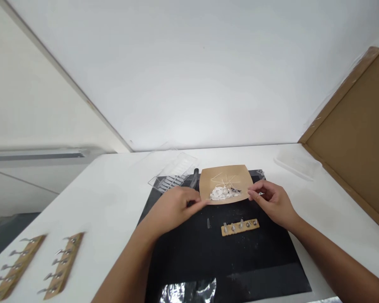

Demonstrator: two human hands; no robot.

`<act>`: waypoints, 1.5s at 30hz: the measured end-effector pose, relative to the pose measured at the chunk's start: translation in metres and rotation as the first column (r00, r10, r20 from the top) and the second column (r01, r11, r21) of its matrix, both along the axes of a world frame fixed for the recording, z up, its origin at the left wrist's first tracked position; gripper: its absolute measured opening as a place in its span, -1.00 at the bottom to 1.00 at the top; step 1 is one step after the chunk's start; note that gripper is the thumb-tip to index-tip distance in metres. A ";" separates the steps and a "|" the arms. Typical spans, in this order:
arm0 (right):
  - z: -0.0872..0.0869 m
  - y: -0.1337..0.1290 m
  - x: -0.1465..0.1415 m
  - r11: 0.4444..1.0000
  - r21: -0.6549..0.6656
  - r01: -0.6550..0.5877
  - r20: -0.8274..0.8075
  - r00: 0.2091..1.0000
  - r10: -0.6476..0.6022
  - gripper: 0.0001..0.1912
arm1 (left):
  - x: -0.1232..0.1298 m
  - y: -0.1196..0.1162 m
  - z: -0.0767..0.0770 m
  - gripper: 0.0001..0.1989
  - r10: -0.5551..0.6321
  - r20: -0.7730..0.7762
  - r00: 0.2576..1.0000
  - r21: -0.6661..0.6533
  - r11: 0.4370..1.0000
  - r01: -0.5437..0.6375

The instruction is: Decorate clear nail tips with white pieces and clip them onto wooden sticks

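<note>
Black mat (230,261) nearest, brown tray (206,185) at its 12 o'clock, left hand (176,207) narrowly pinching tray rim at 8, right hand (274,201) at 4, probably keeping white scraps (221,193) level.

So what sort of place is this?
Likely a craft workspace: a tan tray of white scraps and thin sticks, a black mat, and strips bearing small pegs on a white table.
</note>
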State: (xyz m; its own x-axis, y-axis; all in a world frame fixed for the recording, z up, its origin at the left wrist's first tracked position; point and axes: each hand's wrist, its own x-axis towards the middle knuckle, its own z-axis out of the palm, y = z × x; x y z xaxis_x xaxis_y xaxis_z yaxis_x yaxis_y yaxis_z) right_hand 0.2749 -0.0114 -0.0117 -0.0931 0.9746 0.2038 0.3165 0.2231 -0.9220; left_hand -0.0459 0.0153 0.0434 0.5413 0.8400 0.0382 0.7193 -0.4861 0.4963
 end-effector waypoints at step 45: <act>0.034 0.033 -0.047 0.807 0.544 -0.230 0.370 0.929 0.015 -0.89 | 0.063 -0.020 -0.045 -0.73 0.243 0.160 0.957 0.464 0.837 -0.291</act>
State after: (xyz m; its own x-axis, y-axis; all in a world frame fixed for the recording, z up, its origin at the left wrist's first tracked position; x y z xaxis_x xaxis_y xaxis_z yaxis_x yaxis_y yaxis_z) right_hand 0.2274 0.0213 0.0226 -0.3697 0.6646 0.6493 0.5109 0.7291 -0.4554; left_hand 0.0175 -0.0045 -0.0012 0.2728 0.8159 0.5097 0.8187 -0.4751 0.3223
